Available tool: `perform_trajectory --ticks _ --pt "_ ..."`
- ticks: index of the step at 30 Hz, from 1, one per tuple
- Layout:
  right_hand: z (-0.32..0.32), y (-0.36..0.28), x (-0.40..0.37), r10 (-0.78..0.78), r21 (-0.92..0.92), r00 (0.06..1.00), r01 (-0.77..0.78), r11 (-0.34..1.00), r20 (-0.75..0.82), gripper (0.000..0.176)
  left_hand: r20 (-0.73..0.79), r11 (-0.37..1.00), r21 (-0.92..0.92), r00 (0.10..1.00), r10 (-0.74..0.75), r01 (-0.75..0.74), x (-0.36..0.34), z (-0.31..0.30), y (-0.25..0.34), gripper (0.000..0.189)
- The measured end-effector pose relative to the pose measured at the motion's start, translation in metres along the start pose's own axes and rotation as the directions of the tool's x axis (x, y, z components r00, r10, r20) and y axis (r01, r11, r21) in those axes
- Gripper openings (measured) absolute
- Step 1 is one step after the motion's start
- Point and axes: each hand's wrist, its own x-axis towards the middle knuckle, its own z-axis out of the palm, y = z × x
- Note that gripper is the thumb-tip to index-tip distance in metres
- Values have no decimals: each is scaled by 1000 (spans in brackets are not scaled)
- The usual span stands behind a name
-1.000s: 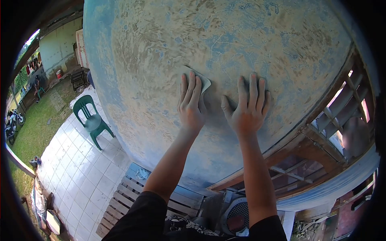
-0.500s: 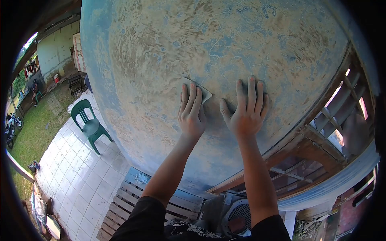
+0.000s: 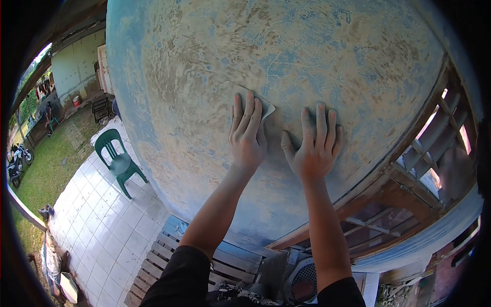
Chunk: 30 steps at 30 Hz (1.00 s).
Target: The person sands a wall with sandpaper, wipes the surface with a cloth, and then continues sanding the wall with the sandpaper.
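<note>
My left hand point(image 3: 248, 135) lies with its fingers flat over a pale sheet of sandpaper point(image 3: 267, 108), pressing it against the wall point(image 3: 204, 66). One corner of the sheet lifts from the surface beside the fingers; most of it is hidden under the hand. To the right, my right hand point(image 3: 314, 148) rests on the same wall, palm down, fingers stretched and thumb apart, holding nothing. Grey dust coats both hands. The wall is worn, with blue paint showing through patchy beige and brown areas.
A wooden window frame point(image 3: 404, 189) borders the wall on the right. Below are a slatted wooden bench point(image 3: 153, 261) and a round grille point(image 3: 305, 279). On the tiled floor stands a green plastic chair point(image 3: 120, 163). Another person point(image 3: 50, 115) sits far left.
My left hand has slid slightly up the wall with the sandpaper. My right hand sits a little lower. The whole view has shifted slightly.
</note>
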Motion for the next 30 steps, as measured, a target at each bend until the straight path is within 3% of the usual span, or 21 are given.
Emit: perform_trajectory --ticks 4,8,10,12,16,21,22,25,28,30 --pt "0 2 -1 -32 15 999 32 999 3 60 -12 1000 -17 1000 -9 9 23 -1 9 38" --pt "0 2 -1 -44 1 999 44 999 8 62 19 994 -9 994 -110 110 -44 0 1 38" --pt "1 2 -1 -44 -8 999 44 999 7 62 27 999 20 999 -45 45 -40 -5 2 39" --pt "2 0 -1 -1 -1 999 1 1000 -33 54 5 998 11 998 -62 62 -13 2 6 39" --pt "1 0 -1 12 7 999 -11 1000 -36 53 -65 992 -46 990 -121 119 22 6 20 39" --pt "1 2 -1 -38 10 999 38 999 -18 61 23 994 7 994 -106 106 -50 -2 9 37" --pt "2 3 -1 -37 8 999 37 999 -24 61 20 995 5 995 -101 101 -49 -1 3 37" --pt "1 3 -1 -40 0 999 40 999 -11 61 8 991 50 993 121 -121 -20 -1 -17 36" --pt "1 2 -1 -31 -2 1000 31 1000 5 61 -34 998 11 998 60 -59 21 0 -7 36" --pt "2 2 -2 -36 4 999 36 999 -13 61 -30 999 13 999 34 -33 12 -2 0 36"
